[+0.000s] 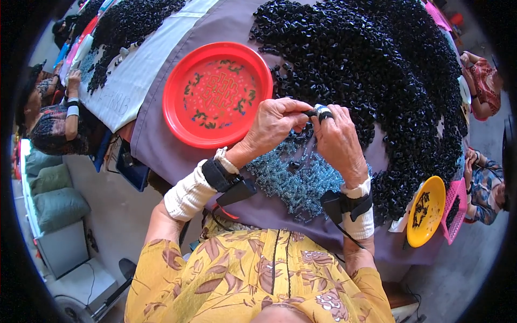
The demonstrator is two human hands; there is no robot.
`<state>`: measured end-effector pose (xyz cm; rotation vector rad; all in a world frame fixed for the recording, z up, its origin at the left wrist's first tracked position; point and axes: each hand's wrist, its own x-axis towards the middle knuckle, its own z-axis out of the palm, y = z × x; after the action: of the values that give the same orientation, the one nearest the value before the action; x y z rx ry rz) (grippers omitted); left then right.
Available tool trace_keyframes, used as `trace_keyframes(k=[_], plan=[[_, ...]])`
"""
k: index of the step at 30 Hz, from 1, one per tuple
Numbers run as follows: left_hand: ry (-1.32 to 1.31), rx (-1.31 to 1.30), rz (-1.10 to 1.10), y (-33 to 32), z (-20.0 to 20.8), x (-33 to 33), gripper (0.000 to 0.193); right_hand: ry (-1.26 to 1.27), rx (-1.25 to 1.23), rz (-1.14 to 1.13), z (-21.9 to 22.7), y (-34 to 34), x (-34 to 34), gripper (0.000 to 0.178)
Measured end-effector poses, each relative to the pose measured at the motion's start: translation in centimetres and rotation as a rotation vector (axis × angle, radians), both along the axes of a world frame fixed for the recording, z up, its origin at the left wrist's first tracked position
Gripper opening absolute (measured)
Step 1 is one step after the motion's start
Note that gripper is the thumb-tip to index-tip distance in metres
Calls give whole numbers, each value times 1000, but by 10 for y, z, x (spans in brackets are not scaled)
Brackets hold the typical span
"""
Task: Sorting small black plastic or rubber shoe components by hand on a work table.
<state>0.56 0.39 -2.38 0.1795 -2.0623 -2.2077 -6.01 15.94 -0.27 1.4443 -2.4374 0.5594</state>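
My left hand and my right hand meet above the near part of the table, fingertips pinched together. Between them is a small black plastic piece, partly covered by the fingers. A black-and-white band shows at a finger of my right hand; I cannot tell whether it is worn or held. Under and in front of the hands lies a spread of small light-blue coil-like pieces. Beyond them rises a large heap of short black tubular pieces. A round red tray with a printed pattern sits left of my hands.
A purple-grey cloth covers the table. To the right stand a yellow dish with black bits and a pink basket. People sit at the right side and at another table on the left, which bears a black heap. Green cushions lie left.
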Motion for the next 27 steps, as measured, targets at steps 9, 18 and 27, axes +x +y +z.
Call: trace_keyframes(k=[9, 18, 27], plan=[[28, -161, -13, -6, 1, -3, 18, -95, 2, 52, -2, 0, -3, 10], [10, -178, -7, -6, -3, -4, 18, -63, 54, 87, -6, 0, -6, 7], [-95, 52, -20, -1, 6, -2, 19, -209, -112, 50, -3, -1, -11, 9]])
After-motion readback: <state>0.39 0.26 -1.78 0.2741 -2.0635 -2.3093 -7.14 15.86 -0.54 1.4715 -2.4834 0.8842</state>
